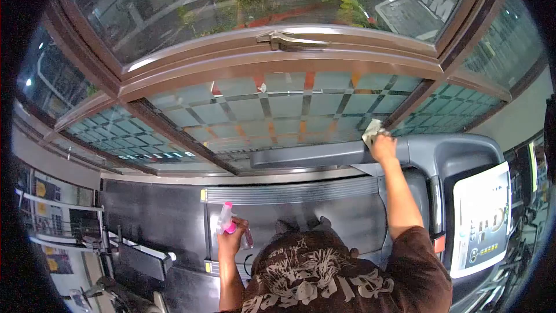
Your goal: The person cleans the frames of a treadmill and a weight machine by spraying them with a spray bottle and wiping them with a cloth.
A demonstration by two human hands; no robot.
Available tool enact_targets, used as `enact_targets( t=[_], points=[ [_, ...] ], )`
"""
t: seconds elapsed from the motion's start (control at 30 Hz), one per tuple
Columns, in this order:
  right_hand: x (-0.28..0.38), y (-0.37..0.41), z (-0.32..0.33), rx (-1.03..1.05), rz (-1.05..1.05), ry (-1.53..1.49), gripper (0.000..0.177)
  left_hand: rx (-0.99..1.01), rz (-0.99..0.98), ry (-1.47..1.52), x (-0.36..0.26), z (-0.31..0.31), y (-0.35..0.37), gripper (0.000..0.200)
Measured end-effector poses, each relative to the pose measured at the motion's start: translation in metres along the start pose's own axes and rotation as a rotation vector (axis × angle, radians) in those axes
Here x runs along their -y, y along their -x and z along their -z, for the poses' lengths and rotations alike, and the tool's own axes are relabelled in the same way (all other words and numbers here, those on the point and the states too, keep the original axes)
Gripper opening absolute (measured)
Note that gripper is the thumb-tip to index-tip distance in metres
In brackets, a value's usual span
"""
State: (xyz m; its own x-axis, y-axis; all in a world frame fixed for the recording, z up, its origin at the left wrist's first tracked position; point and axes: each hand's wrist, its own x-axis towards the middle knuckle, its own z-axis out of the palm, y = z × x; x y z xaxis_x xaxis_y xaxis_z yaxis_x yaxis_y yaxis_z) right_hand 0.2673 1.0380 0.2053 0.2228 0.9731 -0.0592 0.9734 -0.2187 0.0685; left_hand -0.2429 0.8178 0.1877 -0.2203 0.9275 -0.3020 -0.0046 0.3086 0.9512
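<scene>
While the right hand (383,148), arm stretched out straight, holds a cloth (371,130) in closed grip against the window frame (412,103), the left hand (230,244), elbow bent, clasps a spray bottle (226,219) upright.

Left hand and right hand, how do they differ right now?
The left hand grips a spray bottle; the right hand clutches a cloth. The left hand is near the torso; the right hand reaches out to the grey rail. Both are shut on something.
</scene>
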Motion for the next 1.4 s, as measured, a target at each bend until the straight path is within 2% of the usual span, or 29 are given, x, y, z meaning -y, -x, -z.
enact_targets(
  t=[0.03,0.07,0.13,0.17,0.23,0.27,0.3,0.4,0.5,0.57,0.63,0.7,0.73,0.77,0.83,0.87,0.97,1.0,1.13,1.17,1.23,1.3,1.4],
  points=[
    [0.025,0.004,0.011,0.134,-0.010,0.045,0.039,0.003,-0.019,0.012,0.005,0.006,0.001,0.009],
    [0.043,-0.003,-0.016,-0.007,0.061,0.046,0.032,0.006,-0.037,0.023,0.008,0.012,0.002,0.008],
    [0.116,0.012,-0.006,0.064,0.222,0.163,0.023,-0.014,-0.002,-0.032,-0.004,0.015,0.006,0.009],
    [0.152,0.011,-0.047,0.037,0.219,0.079,0.024,-0.023,0.014,-0.059,-0.008,0.016,0.007,0.010],
    [0.207,0.024,-0.070,-0.197,0.195,0.017,0.028,-0.027,-0.007,-0.084,-0.008,0.021,0.005,0.011],
    [0.224,0.036,-0.040,-0.083,0.210,-0.057,0.031,-0.031,-0.016,-0.094,-0.007,0.025,0.005,0.012],
    [0.233,0.036,-0.041,-0.082,0.247,-0.112,0.032,-0.028,-0.006,-0.040,-0.004,0.030,0.004,0.013],
    [0.233,0.037,-0.040,-0.027,0.347,-0.303,0.036,-0.027,-0.006,0.056,0.001,0.035,0.003,0.015],
    [0.194,0.035,-0.016,0.109,0.331,-0.690,0.041,-0.070,-0.055,0.051,-0.010,0.039,0.006,0.014],
    [0.161,0.041,0.021,-0.085,0.353,-0.929,0.045,-0.089,-0.048,0.101,-0.007,0.044,0.008,0.013],
    [0.122,0.030,0.033,-0.223,0.247,-0.969,0.039,-0.123,-0.007,0.032,-0.003,0.051,0.011,0.012],
    [0.092,0.031,0.048,-0.336,0.228,-0.744,0.037,-0.112,0.029,0.045,0.008,0.061,0.007,0.012],
    [0.081,0.027,0.043,-0.225,0.195,-0.615,0.037,-0.087,0.049,0.094,0.021,0.068,0.003,0.013],
    [0.082,0.031,0.027,-0.223,0.174,-0.431,0.039,-0.060,0.068,0.142,0.034,0.073,0.000,0.013],
    [0.088,0.048,-0.009,-0.218,0.129,-0.063,0.043,-0.106,0.010,0.063,0.019,0.069,0.002,0.014],
    [0.092,0.048,-0.021,-0.263,0.134,-0.121,0.054,-0.130,-0.021,0.024,0.013,0.068,0.002,0.014],
    [0.093,0.036,-0.042,-0.266,0.117,-0.244,0.056,-0.106,0.049,0.101,0.026,0.077,-0.002,0.014],
    [0.097,0.034,-0.045,-0.341,0.179,-0.220,0.051,-0.109,0.049,0.079,0.028,0.079,0.001,0.014],
    [0.132,0.025,-0.050,-0.268,0.149,-0.193,0.031,-0.139,0.005,-0.011,0.012,0.076,0.003,0.013],
    [0.145,0.019,-0.054,-0.190,0.127,-0.216,0.036,-0.154,-0.009,-0.034,0.007,0.075,0.005,0.013],
    [0.181,0.024,-0.035,-0.074,0.169,-0.214,0.034,-0.126,-0.007,-0.027,0.005,0.075,0.006,0.013],
    [0.223,0.031,-0.027,-0.014,0.158,-0.252,0.033,-0.094,-0.004,-0.008,0.007,0.076,0.003,0.013],
    [0.281,0.041,-0.028,-0.003,0.253,-0.323,0.032,-0.059,-0.013,0.022,0.010,0.072,-0.003,0.014]
  ],
)
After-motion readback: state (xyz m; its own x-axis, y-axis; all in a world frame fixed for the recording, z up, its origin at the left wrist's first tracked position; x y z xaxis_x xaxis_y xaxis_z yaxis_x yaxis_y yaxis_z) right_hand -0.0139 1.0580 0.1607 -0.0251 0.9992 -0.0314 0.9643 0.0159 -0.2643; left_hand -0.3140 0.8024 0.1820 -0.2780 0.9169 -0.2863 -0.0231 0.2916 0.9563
